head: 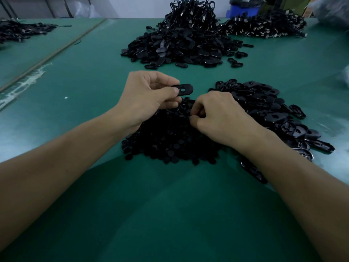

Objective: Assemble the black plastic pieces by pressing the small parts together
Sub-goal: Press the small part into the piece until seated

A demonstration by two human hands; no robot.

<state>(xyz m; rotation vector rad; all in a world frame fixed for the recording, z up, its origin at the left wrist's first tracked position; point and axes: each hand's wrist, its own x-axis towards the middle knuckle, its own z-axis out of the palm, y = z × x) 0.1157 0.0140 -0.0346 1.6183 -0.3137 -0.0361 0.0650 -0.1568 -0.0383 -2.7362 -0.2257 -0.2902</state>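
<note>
Glossy black oval piece [184, 89] with a small slot, pinched by the left hand [149, 93] over a heap of round parts [170, 144] on a green worktop [85, 110]. The right hand [217, 118] curls into the heap, and I cannot tell whether its grip holds anything.

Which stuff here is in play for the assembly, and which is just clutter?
In play: left hand pinching oval piece; right hand at round parts pile; oval shells pile.
Lying about: cable heap; blue bin; far-left pile.
</note>
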